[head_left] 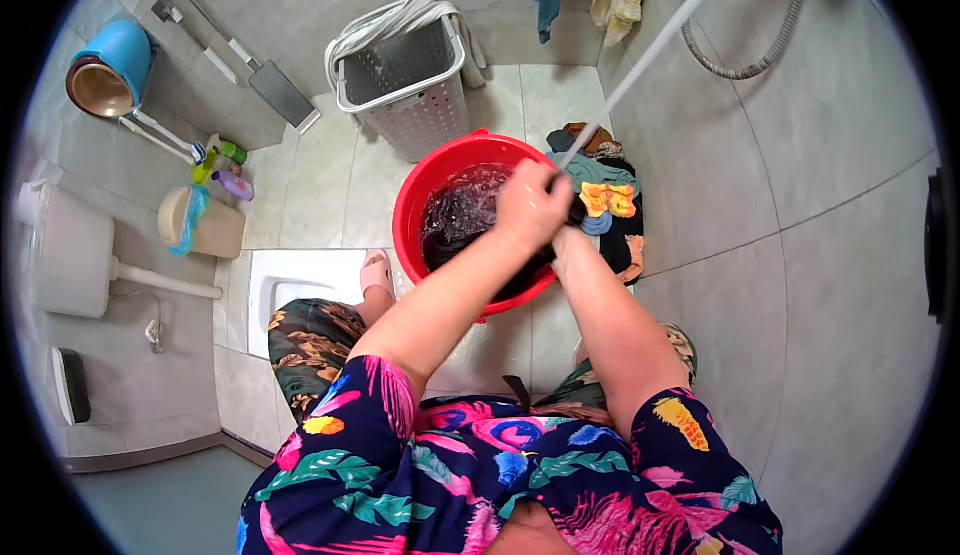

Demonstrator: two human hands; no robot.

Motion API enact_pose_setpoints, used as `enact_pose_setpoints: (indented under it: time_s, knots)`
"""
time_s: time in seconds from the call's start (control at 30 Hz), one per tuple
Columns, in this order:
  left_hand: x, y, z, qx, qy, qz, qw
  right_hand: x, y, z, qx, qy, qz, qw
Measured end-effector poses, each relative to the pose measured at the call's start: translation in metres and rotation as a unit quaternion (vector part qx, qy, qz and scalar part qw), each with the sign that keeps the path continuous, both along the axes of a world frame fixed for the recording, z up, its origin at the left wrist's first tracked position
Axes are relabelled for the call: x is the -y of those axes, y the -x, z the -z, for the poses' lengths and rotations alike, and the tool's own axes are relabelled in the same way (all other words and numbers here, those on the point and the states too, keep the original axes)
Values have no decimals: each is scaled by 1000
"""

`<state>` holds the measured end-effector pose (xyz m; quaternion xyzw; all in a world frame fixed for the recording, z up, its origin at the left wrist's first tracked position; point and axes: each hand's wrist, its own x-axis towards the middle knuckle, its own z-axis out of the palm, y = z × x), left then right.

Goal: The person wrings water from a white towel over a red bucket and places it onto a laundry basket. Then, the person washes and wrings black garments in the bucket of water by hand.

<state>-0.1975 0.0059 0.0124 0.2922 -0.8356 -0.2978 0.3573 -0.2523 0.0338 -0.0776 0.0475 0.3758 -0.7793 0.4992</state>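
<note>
A red plastic basin [408,217] stands on the floor in front of me, with bubbly water [465,200] and a dark cloth [450,247] in it. My left hand [527,207] is over the basin's right side, its fingers curled round a bunched part of the dark cloth; it is slightly blurred. Close below and against it is my right hand [566,239], at the basin's right rim. The left hand and the cloth hide most of its fingers. Just right of the basin lies a pile of clothes [605,175], with a yellow-orange piece on top.
A grey laundry basket [415,120] stands behind the basin. A pale pole [645,65] slants down towards the clothes pile. On the left are a squat toilet [262,290], a bin [215,225] and bottles [233,185]. A tiled wall [730,255] bounds the right.
</note>
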Motion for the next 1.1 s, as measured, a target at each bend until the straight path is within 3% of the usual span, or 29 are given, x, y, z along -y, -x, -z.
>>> enact_pose_setpoints:
  time_s: [0.03,0.1,0.17,0.2,0.23,0.27,0.3,0.37,0.43,0.47,0.5,0.57,0.6,0.7,0.73,0.77,0.83,0.87,0.93,0.97,1.0,1.03,1.1]
  knots:
    - [-20,-5,-15,21,20,40,999,-1,-1,20,5,49,-16,999]
    - [-38,-10,-40,-9,46,59,997,-3,-6,1,-1,40,-17,999]
    - [9,-2,11,-50,-14,-29,998,-2,-7,-17,11,0,-34,999]
    - [36,-7,14,-29,-43,-51,997,1,-6,-24,28,-35,-55,997]
    - [62,-14,20,26,0,-86,996,5,-2,-31,61,-103,-98,988]
    - [87,-21,31,101,28,-80,991,0,-15,-66,-33,-88,-94,991]
    - [103,-30,37,107,63,-41,991,7,-7,-45,-93,-107,-99,985]
    - [122,-47,34,135,71,-1,988,3,3,-51,-388,-209,-103,892]
    - [136,-62,39,143,79,-21,986,1,11,-36,-608,-176,-110,766]
    - [136,-70,41,152,85,7,985,2,12,-28,-663,-187,-151,709]
    - [131,-75,47,152,85,10,985,-2,13,-20,-679,-232,-239,655]
    - [108,-88,50,242,123,156,950,-8,-6,-32,-633,-363,-382,568]
    - [93,-95,67,282,121,152,940,-6,-9,-32,-601,-373,-464,533]
    - [56,-99,92,453,92,162,872,-9,-32,-17,-629,-377,-510,450]
    - [59,-98,125,465,116,211,852,-7,-37,-51,-630,-350,-587,369]
    - [54,-92,124,494,109,206,838,-6,-39,-25,-663,-329,-583,335]
    - [45,-80,108,542,65,167,821,-3,-38,13,-701,-335,-538,327]
    - [50,-75,123,539,64,169,822,0,-39,2,-701,-338,-538,325]
    - [63,-61,183,549,102,146,816,2,-40,-21,-650,-377,-467,466]
    - [68,-61,215,545,103,152,818,2,-39,-23,-648,-384,-466,465]
    - [76,-68,252,377,127,162,903,4,-37,-23,-641,-376,-460,486]
    - [82,-70,247,419,53,149,894,5,-35,-23,-635,-368,-452,507]
    - [83,-65,181,501,-116,114,850,7,-31,-9,-642,-368,-438,510]
